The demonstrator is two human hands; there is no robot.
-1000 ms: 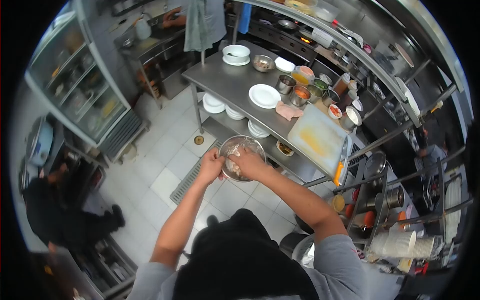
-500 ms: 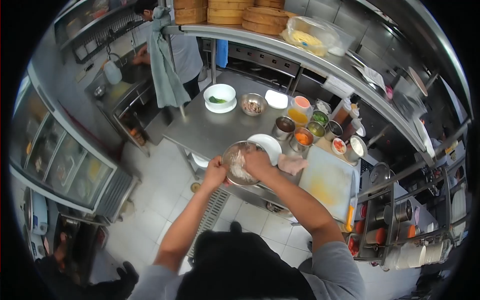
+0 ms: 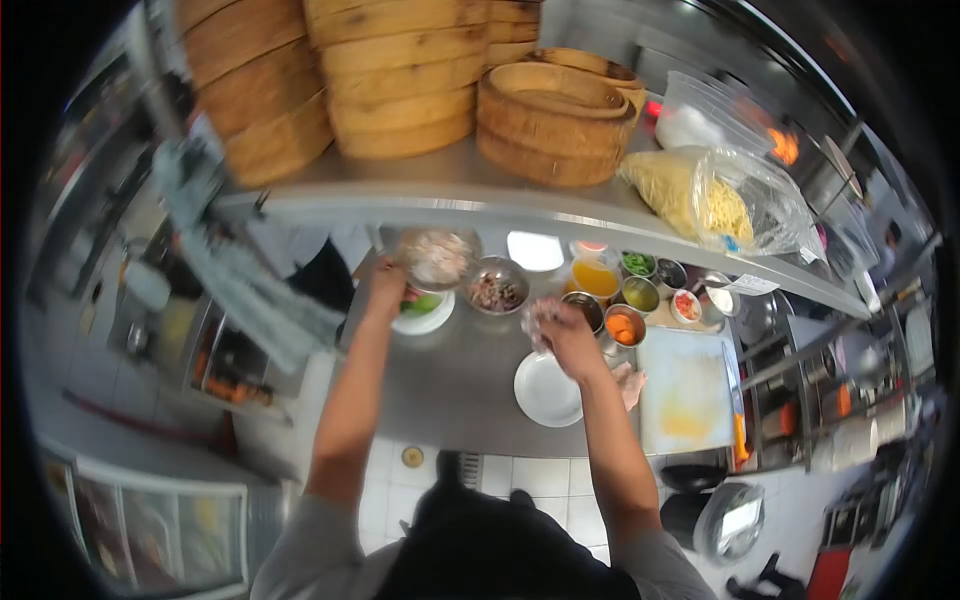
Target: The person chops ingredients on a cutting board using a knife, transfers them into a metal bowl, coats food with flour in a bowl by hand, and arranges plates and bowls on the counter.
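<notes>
My left hand [image 3: 388, 285] grips the rim of a metal bowl [image 3: 438, 258] with pale, whitish food in it. The bowl is raised at the back left, partly over a white dish [image 3: 425, 318] with green leaves. My right hand [image 3: 565, 338] is above the counter, near a white plate [image 3: 548, 390] and a small metal container of dark sauce [image 3: 583, 310]. Pale, wet matter covers its blurred fingers; whether they hold a piece of something is unclear. A pale pink piece of raw meat [image 3: 628, 385] lies beside my right wrist, partly hidden.
A metal bowl of chopped pieces [image 3: 498, 288] and several sauce containers stand along the back. At right lie a cutting board [image 3: 686, 390] and an orange-handled knife [image 3: 740, 436]. Overhead, a shelf [image 3: 560, 215] carries bamboo steamers [image 3: 555, 130] and bagged noodles [image 3: 700, 200].
My right hand has come out of the metal bowl and moved right. My left hand has carried the bowl away and to the left. The view has shifted toward the shelf.
</notes>
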